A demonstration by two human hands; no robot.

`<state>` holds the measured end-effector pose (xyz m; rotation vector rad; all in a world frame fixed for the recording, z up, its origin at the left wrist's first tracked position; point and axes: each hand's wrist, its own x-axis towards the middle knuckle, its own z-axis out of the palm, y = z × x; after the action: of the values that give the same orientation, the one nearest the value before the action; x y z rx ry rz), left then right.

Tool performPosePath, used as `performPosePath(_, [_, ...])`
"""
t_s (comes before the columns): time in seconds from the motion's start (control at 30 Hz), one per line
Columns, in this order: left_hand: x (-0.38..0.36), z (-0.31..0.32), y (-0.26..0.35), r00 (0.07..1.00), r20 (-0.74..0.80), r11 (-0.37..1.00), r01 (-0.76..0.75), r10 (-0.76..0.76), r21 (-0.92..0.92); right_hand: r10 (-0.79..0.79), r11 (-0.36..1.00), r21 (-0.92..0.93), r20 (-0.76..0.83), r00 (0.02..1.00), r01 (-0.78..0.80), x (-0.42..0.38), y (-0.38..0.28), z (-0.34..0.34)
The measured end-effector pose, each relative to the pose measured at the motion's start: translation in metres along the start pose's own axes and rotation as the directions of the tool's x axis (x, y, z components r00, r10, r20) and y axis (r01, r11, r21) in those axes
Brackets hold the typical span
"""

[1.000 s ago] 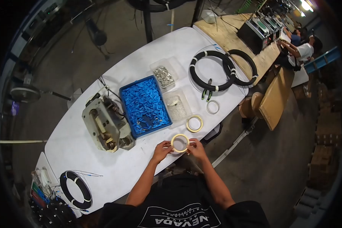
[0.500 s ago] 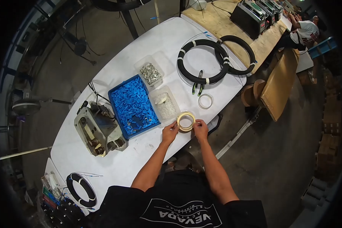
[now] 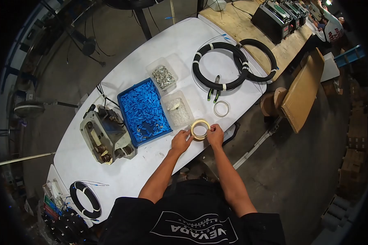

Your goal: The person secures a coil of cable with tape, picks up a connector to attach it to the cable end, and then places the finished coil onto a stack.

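Note:
A roll of cream masking tape is between my hands near the table's front edge. My left hand has its fingers and thumb against the roll's lower left side. On the opposite side, my right hand pinches the roll's right rim. A thinner pale tape ring lies just beyond my right hand. Close to my left hand stands a clear tub of small whitish pieces, and beside it a blue tray full of small blue connectors.
Another clear tub holds shiny metal pieces. Green-handled pliers lie against a black cable coil, which overlaps a second coil. A metal machine stands left of the tray. A person is at the far right bench.
My left hand has shifted slightly, its fingers looser along the roll's lower left. My right hand stays at the right rim. The person at the far bench has raised an arm.

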<state>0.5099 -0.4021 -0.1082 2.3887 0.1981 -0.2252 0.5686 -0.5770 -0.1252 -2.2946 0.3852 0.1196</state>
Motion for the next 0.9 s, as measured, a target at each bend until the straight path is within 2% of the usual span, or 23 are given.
performPosePath(0.03, [0.000, 0.003, -0.005, 0.995, -0.033, 0.994, -0.096, 0.094, -0.052, -0.047, 0.998, -0.039, -0.018, 0.999, 0.046, 0.001, 0.001, 0.000])
performPosePath(0.17, [-0.006, 0.016, -0.008, 0.993, 0.018, 0.992, -0.118, 0.119, -0.051, -0.058, 0.998, -0.025, 0.049, 0.997, 0.059, 0.003, 0.007, -0.007])
performPosePath(0.33, [-0.005, 0.012, -0.014, 1.000, -0.011, 0.949, -0.020, 0.018, -0.315, -0.026, 1.000, -0.001, 0.107, 0.994, 0.027, 0.007, 0.003, -0.006])
performPosePath(0.37, [-0.003, 0.012, -0.016, 1.000, -0.019, 0.950, -0.021, 0.015, -0.312, -0.034, 0.999, 0.003, 0.110, 0.993, 0.033, 0.006, 0.001, -0.005])
performPosePath(0.43, [0.001, 0.009, -0.013, 0.981, -0.049, 0.849, 0.138, -0.188, -0.511, -0.043, 0.999, -0.003, 0.093, 0.995, 0.043, 0.004, 0.000, -0.003])
performPosePath(0.57, [0.019, 0.009, -0.016, 0.979, 0.043, 0.871, 0.198, -0.200, -0.451, -0.103, 0.994, -0.017, 0.059, 0.993, 0.104, 0.007, 0.005, 0.001])
performPosePath(0.63, [0.026, 0.006, -0.010, 0.999, -0.016, 0.927, 0.033, -0.042, -0.374, -0.142, 0.990, -0.023, -0.009, 0.990, 0.142, 0.010, 0.004, 0.002])
performPosePath(0.67, [0.030, 0.003, -0.008, 0.995, 0.059, 0.920, 0.101, -0.084, -0.379, -0.142, 0.990, -0.024, -0.008, 0.990, 0.142, 0.012, 0.003, 0.002])
performPosePath(0.77, [0.031, -0.002, -0.007, 0.986, 0.116, 0.906, 0.160, -0.124, -0.391, -0.054, 0.998, -0.016, 0.039, 0.998, 0.055, 0.013, -0.006, 0.000])
performPosePath(0.9, [0.011, 0.013, -0.025, 0.987, 0.038, 0.862, 0.157, -0.158, -0.483, -0.044, 0.999, 0.010, 0.008, 0.999, 0.044, 0.010, -0.005, -0.001])
